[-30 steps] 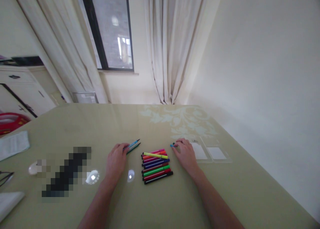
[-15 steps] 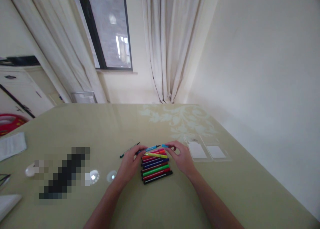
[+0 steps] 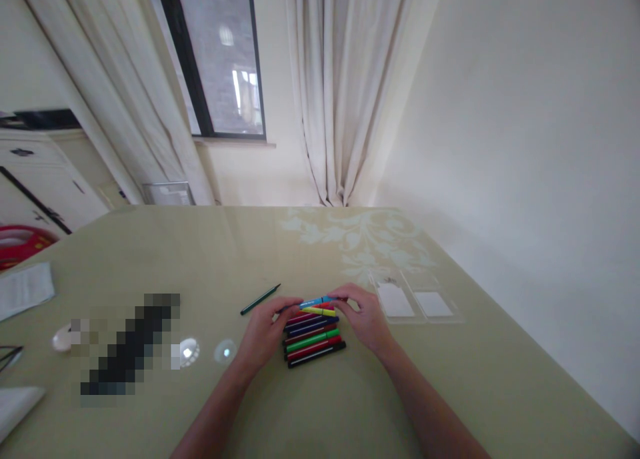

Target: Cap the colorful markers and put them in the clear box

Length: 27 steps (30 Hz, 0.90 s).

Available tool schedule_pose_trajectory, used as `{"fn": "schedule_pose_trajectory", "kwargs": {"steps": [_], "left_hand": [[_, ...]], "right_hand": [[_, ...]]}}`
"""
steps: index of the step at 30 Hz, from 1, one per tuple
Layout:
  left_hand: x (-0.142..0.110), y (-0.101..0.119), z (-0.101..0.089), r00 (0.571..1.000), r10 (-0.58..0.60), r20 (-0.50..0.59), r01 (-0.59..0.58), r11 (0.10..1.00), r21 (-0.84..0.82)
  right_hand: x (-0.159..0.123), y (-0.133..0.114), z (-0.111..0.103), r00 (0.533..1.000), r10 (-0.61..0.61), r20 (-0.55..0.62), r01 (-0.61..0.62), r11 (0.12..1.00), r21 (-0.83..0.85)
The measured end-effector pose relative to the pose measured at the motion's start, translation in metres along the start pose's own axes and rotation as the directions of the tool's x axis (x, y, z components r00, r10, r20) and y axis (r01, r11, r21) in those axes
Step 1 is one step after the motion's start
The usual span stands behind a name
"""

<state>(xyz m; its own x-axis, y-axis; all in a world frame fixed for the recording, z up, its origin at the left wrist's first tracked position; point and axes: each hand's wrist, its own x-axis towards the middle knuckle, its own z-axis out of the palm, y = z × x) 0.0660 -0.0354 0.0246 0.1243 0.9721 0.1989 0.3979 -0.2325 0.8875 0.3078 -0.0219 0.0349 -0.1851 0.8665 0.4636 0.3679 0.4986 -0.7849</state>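
Observation:
Between my hands is a light blue felt-tip pen, held level above a row of pens. My left hand pinches its barrel end, and my right hand has its fingers closed on the cap at the other end. Just under it lies a yellow pen on top of the row. Below that, side by side on the table, are several pens, among them a green pen and a black pen nearest me. A dark green pen lies apart, beyond my left hand.
On the right of the table sits a clear plastic case with white inserts. A pixelated dark patch covers something at the left. Farther left lie a white cloth or paper and a white object. A wall rises along the right edge.
My right hand has brought the blue cap onto the pen's dark tip; the two were apart before, and the tip no longer shows.

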Motion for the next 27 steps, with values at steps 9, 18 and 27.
{"fn": "schedule_pose_trajectory", "kwargs": {"steps": [9,18,27], "left_hand": [[0.002,-0.006,0.001,0.995,0.09,-0.041,-0.087,0.994,0.073],[-0.003,-0.012,0.012,0.958,0.247,0.148,-0.287,0.835,0.469],[0.004,-0.031,-0.018,0.978,0.097,-0.187,0.036,0.797,0.603]], "right_hand": [[-0.002,-0.003,0.005,0.995,0.024,0.098,-0.022,1.0,-0.021],[0.0,0.01,-0.011,0.963,0.012,0.27,0.029,0.988,-0.149],[0.001,0.049,-0.015,0.988,0.144,-0.05,-0.13,0.633,-0.763]]}}
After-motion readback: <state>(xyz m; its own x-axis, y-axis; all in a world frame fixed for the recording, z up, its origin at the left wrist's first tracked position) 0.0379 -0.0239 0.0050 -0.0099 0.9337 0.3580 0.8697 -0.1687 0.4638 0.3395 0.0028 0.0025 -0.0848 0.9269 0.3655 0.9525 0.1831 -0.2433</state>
